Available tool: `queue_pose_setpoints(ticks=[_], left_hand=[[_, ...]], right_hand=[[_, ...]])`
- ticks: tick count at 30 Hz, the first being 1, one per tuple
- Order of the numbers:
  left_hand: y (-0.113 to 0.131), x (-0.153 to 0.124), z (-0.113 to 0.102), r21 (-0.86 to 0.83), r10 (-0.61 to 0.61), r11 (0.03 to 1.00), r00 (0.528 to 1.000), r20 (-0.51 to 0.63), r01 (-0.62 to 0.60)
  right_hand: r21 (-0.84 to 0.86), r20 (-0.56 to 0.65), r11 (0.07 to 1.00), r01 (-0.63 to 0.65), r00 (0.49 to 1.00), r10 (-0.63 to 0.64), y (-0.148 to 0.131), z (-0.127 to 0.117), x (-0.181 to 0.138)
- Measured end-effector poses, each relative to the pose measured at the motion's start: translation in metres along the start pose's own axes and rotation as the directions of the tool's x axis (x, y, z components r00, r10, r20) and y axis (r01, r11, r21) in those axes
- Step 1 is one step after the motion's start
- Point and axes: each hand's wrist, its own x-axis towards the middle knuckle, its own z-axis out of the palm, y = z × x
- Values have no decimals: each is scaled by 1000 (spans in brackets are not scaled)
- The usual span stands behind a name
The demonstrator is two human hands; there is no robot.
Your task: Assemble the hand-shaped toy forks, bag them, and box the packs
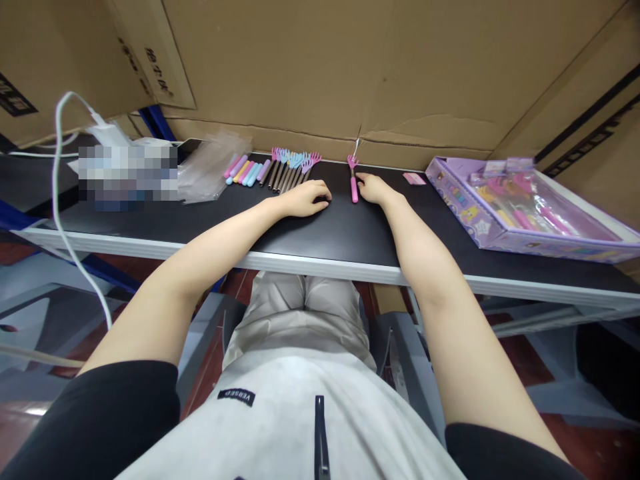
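Note:
A pink back scratcher (pixel 355 189) with a claw-shaped head lies on the black tabletop, handle towards me. My right hand (pixel 376 189) rests just right of it, index finger and thumb apart; the fingertips are close to its shaft, and whether they touch is unclear. My left hand (pixel 306 198) lies on the table, fingers loosely bent and thumb apart, with nothing in it. Just beyond it is a row of metal scratcher rods (pixel 287 177) with pink and blue claw heads, partly hidden by that hand. Left of these lie several coloured handles (pixel 249 171).
Clear plastic bags (pixel 213 170) lie at left beside a blurred-out patch. A white cable (pixel 59 180) hangs over the table's front edge. On the right stands a purple display box (pixel 475 223) holding packaged scratchers. A small pink card (pixel 414 179) lies near the cardboard wall (pixel 325 73).

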Motion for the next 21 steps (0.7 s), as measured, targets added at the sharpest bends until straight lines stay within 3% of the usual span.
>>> queue_pose_setpoints(ticks=[18,21], left_hand=[[5,0,2,0,-12,1000,1000,7,12],[5,1,-9,35,-19,999,1000,-5,19]], right_hand=[[24,-65,989,149,987,-147,8,12,13],[14,-68,987,163,984,-162,9,13,15]])
